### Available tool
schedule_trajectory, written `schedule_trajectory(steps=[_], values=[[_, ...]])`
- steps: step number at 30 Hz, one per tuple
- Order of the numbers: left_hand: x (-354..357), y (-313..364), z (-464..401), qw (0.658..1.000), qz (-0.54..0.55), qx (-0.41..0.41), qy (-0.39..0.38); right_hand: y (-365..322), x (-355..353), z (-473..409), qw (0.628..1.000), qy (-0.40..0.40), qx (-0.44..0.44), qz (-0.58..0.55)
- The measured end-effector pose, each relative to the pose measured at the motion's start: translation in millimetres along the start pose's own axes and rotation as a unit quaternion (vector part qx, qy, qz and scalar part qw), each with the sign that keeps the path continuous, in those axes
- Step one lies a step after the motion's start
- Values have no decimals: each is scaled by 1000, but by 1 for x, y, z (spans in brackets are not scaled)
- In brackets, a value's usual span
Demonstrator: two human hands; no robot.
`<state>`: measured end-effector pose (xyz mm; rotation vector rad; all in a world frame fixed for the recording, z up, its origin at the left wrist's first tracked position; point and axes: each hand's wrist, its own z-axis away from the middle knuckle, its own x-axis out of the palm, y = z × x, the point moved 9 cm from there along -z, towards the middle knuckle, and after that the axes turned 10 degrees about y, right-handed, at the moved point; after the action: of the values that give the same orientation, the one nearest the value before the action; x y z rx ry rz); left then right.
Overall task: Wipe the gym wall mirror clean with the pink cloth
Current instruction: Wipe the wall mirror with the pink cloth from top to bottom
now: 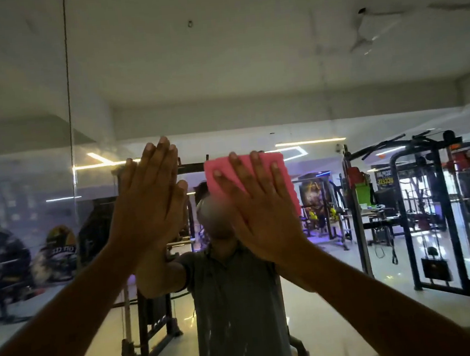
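Observation:
The gym wall mirror (245, 62) fills the view and reflects the gym behind me. My right hand (260, 212) presses the folded pink cloth (279, 170) flat against the glass with straight, spread fingers at about head height. My left hand (150, 203) lies flat on the mirror to the left of the cloth, fingers straight and together, holding nothing. The two hands are a short gap apart. The cloth's lower left part is hidden under my right hand.
A vertical seam (69, 107) between mirror panels runs down the left side. The reflection shows a person in a grey shirt (234, 307), weight machines (420, 211) at the right, a ceiling fan (369, 30) and a glossy floor.

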<state>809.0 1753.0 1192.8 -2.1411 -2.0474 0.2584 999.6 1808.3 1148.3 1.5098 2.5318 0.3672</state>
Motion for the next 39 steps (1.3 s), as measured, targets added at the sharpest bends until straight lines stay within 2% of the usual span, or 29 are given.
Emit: schedule_trajectory(steps=[2, 5, 7, 9, 11, 13, 15, 18, 20, 21, 23, 25, 27, 29, 31, 33, 34, 37, 39], values=[[-3, -2, 2, 1000, -2, 1, 4, 30, -8, 9, 999, 2, 21, 35], [-4, -1, 1, 1000, -1, 1, -3, 75, -14, -48, 989, 36, 127, 60], [-5, -3, -1, 1000, -2, -1, 0, 63, -11, -88, 986, 47, 147, 58], [-6, -8, -3, 1000, 1, -12, 1, 14, -2, -97, 996, 42, 74, 42], [-9, -16, -2, 1000, 12, -25, 1, -32, 5, -65, 1000, 21, -19, 4], [-12, -21, 0, 1000, 19, -11, -3, -35, 3, -26, 999, 10, -36, -8], [-15, -30, 6, 1000, 20, -6, -5, -5, -4, -21, 999, 31, 12, 21], [-25, -49, 13, 999, 42, -18, -4, 33, -13, -68, 984, 82, 153, 35], [-30, -62, 15, 999, 35, -1, -12, 13, -8, -102, 976, 94, 190, 40], [-32, -70, 15, 1000, 26, 3, -16, -12, -4, -113, 977, 99, 183, 44], [-38, -90, 13, 1000, 7, -3, -10, -72, 9, -119, 989, 86, 115, 32], [-44, -111, 11, 1000, -4, -13, -3, -124, 24, -94, 998, 34, 40, 23], [-49, -137, 15, 1000, 1, -23, -8, -137, 29, -66, 1000, 10, 21, 12], [-51, -158, 24, 1000, 8, -9, -15, -118, 25, -62, 997, 12, 75, 5], [-49, -168, 31, 999, 0, 22, -29, -95, 18, -83, 983, 37, 180, 25], [-48, -173, 32, 998, 3, 39, -40, -111, 18, -113, 968, 57, 239, 44], [-51, -174, 30, 999, 7, 38, -38, -139, 23, -126, 972, 53, 225, 49], [-62, -183, 29, 998, -2, 59, -10, -232, 44, -118, 996, 29, 81, 38], [-64, -193, 31, 997, -14, 68, -13, -240, 49, -81, 998, 5, 60, 28]])
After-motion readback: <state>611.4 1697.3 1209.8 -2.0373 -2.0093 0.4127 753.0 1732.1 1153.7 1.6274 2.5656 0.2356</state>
